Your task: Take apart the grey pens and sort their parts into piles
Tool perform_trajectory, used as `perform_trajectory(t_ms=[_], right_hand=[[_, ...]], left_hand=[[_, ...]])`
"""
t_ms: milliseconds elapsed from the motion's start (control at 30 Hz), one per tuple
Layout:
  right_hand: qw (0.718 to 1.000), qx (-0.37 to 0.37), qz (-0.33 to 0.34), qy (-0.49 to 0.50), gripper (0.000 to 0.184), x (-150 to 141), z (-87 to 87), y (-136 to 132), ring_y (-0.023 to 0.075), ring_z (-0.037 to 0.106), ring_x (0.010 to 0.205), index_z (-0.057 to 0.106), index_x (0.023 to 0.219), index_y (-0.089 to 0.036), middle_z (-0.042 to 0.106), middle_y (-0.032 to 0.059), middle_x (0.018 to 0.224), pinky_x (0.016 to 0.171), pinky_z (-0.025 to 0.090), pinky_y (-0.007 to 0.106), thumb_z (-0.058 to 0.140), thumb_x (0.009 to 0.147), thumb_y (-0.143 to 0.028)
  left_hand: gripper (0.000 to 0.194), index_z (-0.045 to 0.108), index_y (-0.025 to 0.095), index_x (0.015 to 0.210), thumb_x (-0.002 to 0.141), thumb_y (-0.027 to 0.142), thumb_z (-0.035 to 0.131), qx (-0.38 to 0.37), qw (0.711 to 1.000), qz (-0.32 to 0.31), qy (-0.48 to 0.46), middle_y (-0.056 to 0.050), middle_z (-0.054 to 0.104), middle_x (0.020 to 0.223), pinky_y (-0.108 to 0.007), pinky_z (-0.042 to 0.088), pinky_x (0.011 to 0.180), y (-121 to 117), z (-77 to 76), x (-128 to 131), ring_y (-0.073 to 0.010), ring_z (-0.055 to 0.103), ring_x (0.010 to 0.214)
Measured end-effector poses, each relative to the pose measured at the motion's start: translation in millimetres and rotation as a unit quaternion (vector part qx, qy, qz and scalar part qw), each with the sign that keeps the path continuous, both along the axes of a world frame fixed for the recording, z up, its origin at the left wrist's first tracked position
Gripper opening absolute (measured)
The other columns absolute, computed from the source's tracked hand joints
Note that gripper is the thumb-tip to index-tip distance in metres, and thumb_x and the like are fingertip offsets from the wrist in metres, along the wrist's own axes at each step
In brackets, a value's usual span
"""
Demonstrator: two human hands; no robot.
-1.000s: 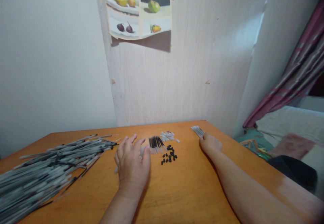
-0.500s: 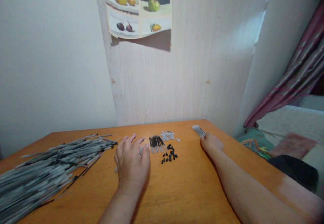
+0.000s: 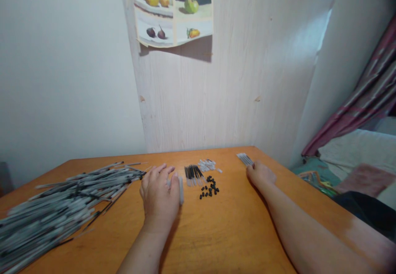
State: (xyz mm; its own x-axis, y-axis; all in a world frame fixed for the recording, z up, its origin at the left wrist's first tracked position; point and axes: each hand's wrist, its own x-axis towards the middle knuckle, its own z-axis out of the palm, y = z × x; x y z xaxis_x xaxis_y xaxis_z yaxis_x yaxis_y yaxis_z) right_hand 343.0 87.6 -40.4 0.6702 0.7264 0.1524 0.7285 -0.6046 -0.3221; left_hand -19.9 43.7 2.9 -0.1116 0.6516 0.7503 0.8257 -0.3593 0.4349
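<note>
My left hand (image 3: 160, 193) rests palm down with its fingers stretched out and slightly apart. Partly under it, beside the thumb, lie pale translucent tubes (image 3: 181, 191); the palm hides the rest of them. To the right, my right hand (image 3: 261, 175) is closed, pinching the near end of a flat row of thin pale tubes (image 3: 243, 158). Between the hands lies a row of short black sticks with pale ends (image 3: 193, 175). Small white pieces (image 3: 206, 165) are heaped behind it, and little black plugs (image 3: 210, 188) are scattered in front.
A large loose pile of long grey and black thin tubes (image 3: 64, 206) covers the left of the wooden table (image 3: 210, 241). A wall with a fruit picture (image 3: 173, 12) stands behind the table. Past the right edge are a bed (image 3: 365, 150) and a pinkish curtain (image 3: 365, 84).
The view has shifted slightly, moving the scene a little right. Beside my left thumb, more of the translucent tubes shows. My right hand still pinches the thin tubes in about the same place.
</note>
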Motion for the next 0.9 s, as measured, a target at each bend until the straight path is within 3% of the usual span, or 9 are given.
perform_trajectory(t_ms=[167,300,433,600,767,900], right_hand=[[0.999,0.032,0.021,-0.011,0.043,-10,5.9,-5,0.0304,0.067,0.095,0.067,0.104,-0.019,0.07,0.0171,0.102,0.076,0.048,0.039,0.036,0.095,-0.047],[0.996,0.064,0.064,-0.025,0.04,-24,12.9,-9,0.027,0.065,0.086,0.068,0.099,-0.019,0.069,0.0146,0.092,0.07,0.044,0.034,0.039,0.094,-0.046],[0.988,0.09,0.12,-0.028,0.038,-40,18.7,-11,0.0228,0.062,0.08,0.067,0.09,-0.02,0.068,0.0101,0.085,0.064,0.038,0.029,0.041,0.093,-0.046],[0.961,0.15,0.231,-0.038,0.032,-71,23.2,-15,0.0192,0.06,0.077,0.064,0.081,-0.021,0.068,0.0054,0.078,0.064,0.034,0.026,0.045,0.092,-0.044],[0.925,0.167,0.341,-0.013,0.03,-110,30.6,-26,0.017,0.059,0.07,0.063,0.08,-0.021,0.067,0.0027,0.073,0.063,0.033,0.025,0.047,0.092,-0.044],[0.899,0.149,0.412,0.025,0.027,-137,33.6,-35,0.0154,0.056,0.065,0.06,0.075,-0.021,0.064,0.0009,0.069,0.061,0.033,0.024,0.048,0.091,-0.04]], left_hand=[[0.027,0.07,0.022,0.098,0.087,0.037,0.05,-0.023,0.997,-0.037,-0.063,-0.008,0.071,0.106,-0.047,0.038,0.102,6,3.1,-8,-0.0296,0.059,0.108],[0.023,0.072,0.023,0.094,0.082,0.036,0.058,-0.063,0.974,-0.063,-0.206,-0.009,0.072,0.103,-0.045,0.04,0.1,11,1.5,-10,-0.0293,0.062,0.105],[0.021,0.073,0.021,0.094,0.078,0.031,0.063,-0.11,0.894,-0.118,-0.417,-0.008,0.073,0.101,-0.037,0.043,0.096,13,3.0,-6,-0.0238,0.065,0.1],[0.019,0.072,0.017,0.088,0.07,0.024,0.07,-0.148,0.789,-0.149,-0.577,-0.006,0.073,0.096,-0.03,0.043,0.09,12,9.4,-8,-0.0176,0.064,0.094],[0.025,0.071,0.018,0.09,0.067,0.028,0.071,-0.195,0.735,-0.109,-0.64,-0.003,0.071,0.088,-0.027,0.038,0.072,14,11.8,-17,-0.0134,0.06,0.079],[0.026,0.07,0.021,0.092,0.068,0.03,0.071,-0.209,0.707,-0.097,-0.669,-0.001,0.071,0.09,-0.027,0.032,0.069,15,13.6,-20,-0.0111,0.058,0.075]])
